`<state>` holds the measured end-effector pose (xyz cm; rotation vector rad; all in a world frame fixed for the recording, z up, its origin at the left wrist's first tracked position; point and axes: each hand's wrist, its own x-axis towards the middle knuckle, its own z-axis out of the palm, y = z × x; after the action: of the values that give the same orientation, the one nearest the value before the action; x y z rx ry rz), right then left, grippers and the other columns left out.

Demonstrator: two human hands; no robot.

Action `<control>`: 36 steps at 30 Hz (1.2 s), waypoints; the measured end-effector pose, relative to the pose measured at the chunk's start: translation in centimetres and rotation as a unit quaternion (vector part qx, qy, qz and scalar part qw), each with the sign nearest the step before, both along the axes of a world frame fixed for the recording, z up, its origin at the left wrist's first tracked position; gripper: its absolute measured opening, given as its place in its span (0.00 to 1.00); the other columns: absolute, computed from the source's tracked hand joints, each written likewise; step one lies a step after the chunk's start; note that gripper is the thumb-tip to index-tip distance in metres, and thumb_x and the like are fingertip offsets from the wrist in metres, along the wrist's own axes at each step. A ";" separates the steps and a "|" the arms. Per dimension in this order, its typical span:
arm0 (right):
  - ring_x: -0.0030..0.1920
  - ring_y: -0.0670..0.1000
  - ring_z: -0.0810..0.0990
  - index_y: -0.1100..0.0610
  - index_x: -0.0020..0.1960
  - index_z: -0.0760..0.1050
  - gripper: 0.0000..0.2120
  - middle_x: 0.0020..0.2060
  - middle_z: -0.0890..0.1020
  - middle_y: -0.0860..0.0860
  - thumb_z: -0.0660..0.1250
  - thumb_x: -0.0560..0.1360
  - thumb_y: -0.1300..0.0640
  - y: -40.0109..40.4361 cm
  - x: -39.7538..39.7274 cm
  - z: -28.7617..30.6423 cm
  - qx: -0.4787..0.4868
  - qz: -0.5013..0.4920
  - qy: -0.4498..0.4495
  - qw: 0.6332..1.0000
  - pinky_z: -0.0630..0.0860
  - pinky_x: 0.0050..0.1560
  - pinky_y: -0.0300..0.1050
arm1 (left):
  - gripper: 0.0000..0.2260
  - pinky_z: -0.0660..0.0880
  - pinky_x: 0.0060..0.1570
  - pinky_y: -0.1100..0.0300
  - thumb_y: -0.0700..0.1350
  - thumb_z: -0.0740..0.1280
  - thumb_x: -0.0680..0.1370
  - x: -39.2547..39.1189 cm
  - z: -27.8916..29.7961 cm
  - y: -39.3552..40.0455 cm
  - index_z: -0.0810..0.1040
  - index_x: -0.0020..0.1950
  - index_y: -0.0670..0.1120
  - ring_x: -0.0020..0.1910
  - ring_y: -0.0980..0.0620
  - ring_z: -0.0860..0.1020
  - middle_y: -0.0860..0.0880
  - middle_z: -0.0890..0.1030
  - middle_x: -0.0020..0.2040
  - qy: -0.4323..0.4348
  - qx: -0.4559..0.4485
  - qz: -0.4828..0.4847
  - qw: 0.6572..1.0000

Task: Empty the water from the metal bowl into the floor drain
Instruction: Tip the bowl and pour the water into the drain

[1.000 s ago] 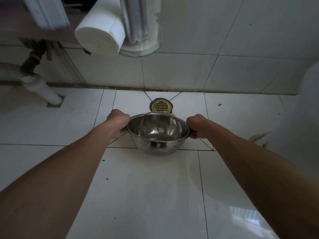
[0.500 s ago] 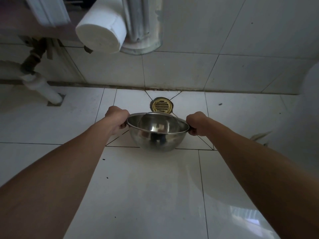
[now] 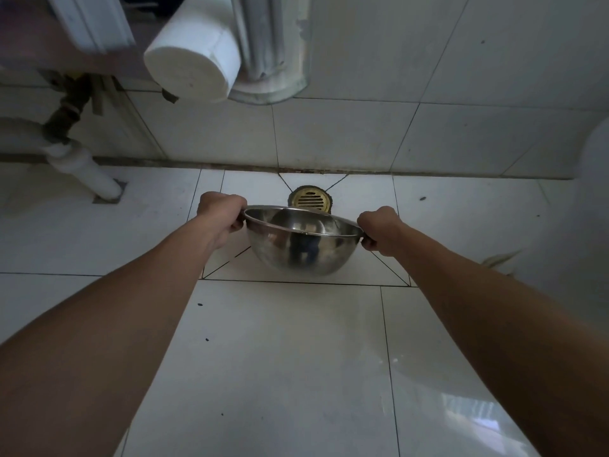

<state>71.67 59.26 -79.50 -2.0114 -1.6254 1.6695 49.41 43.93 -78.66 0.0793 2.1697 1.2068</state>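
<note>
I hold a shiny metal bowl (image 3: 301, 250) above the white tiled floor, tipped away from me so that mostly its outer wall shows. My left hand (image 3: 221, 216) grips its left rim and my right hand (image 3: 379, 230) grips its right rim. Just beyond the bowl's far rim lies the round brass floor drain (image 3: 309, 200) with a slotted grate, set close to the wall. I cannot make out water inside the bowl or a stream leaving it.
A white waste pipe (image 3: 84, 171) enters the floor at the left. A roll of white paper (image 3: 192, 59) and a grey vertical pipe (image 3: 268, 47) hang on the tiled wall above the drain. A white rounded fixture (image 3: 593, 199) stands at the right.
Both hands have raised the bowl and tilted its far rim down toward the drain; its inside was visible before, now mainly the outside shows.
</note>
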 end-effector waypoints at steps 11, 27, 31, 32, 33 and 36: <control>0.28 0.52 0.66 0.60 0.36 0.64 0.12 0.33 0.67 0.54 0.59 0.77 0.68 0.3 -0.2 0.3 0.013 -0.014 0.015 1.000 0.64 0.25 0.40 | 0.07 0.60 0.24 0.62 0.30 0.66 0.72 0.2 1.1 0.3 0.74 0.37 0.40 0.27 0.49 0.65 0.43 0.72 0.31 -0.037 0.061 0.041 0.997; 0.29 0.52 0.64 0.61 0.38 0.66 0.09 0.34 0.67 0.55 0.58 0.76 0.70 0.9 -0.5 0.3 -0.045 -0.056 0.027 0.997 0.62 0.18 0.29 | 0.08 0.66 0.20 0.69 0.29 0.66 0.76 -0.8 2.7 0.8 0.74 0.40 0.39 0.32 0.53 0.73 0.43 0.75 0.39 -0.165 0.180 0.101 0.964; 0.29 0.51 0.64 0.62 0.39 0.68 0.09 0.35 0.67 0.55 0.58 0.77 0.70 0.7 -0.4 0.5 -0.063 -0.062 0.041 0.995 0.62 0.18 0.29 | 0.09 0.68 0.20 0.70 0.29 0.66 0.77 -1.0 2.8 0.9 0.75 0.39 0.40 0.32 0.53 0.74 0.44 0.76 0.39 -0.189 0.204 0.108 0.954; 0.29 0.50 0.64 0.62 0.40 0.68 0.09 0.35 0.67 0.55 0.58 0.77 0.71 0.7 -0.4 0.6 -0.065 -0.064 0.046 0.995 0.62 0.18 0.29 | 0.09 0.68 0.20 0.70 0.29 0.67 0.77 -1.0 2.8 1.0 0.75 0.39 0.40 0.32 0.53 0.74 0.44 0.76 0.39 -0.190 0.207 0.111 0.953; 0.29 0.50 0.64 0.62 0.40 0.68 0.09 0.35 0.67 0.55 0.57 0.77 0.71 0.6 -0.5 0.7 -0.067 -0.066 0.049 0.994 0.62 0.18 0.29 | 0.09 0.68 0.20 0.70 0.29 0.67 0.77 -1.0 2.8 1.0 0.75 0.39 0.40 0.32 0.53 0.74 0.44 0.76 0.39 -0.189 0.208 0.113 0.953; 0.29 0.50 0.64 0.62 0.43 0.69 0.07 0.35 0.67 0.55 0.57 0.77 0.71 0.4 -0.5 0.9 -0.070 -0.069 0.053 0.994 0.61 0.18 0.29 | 0.09 0.68 0.20 0.70 0.30 0.66 0.77 -1.1 2.8 1.0 0.74 0.39 0.40 0.32 0.53 0.74 0.44 0.75 0.39 -0.188 0.210 0.115 0.953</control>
<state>71.16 59.70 -78.59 -2.0065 -1.3374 1.8507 48.32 44.95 -75.88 -0.2150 1.6010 1.6526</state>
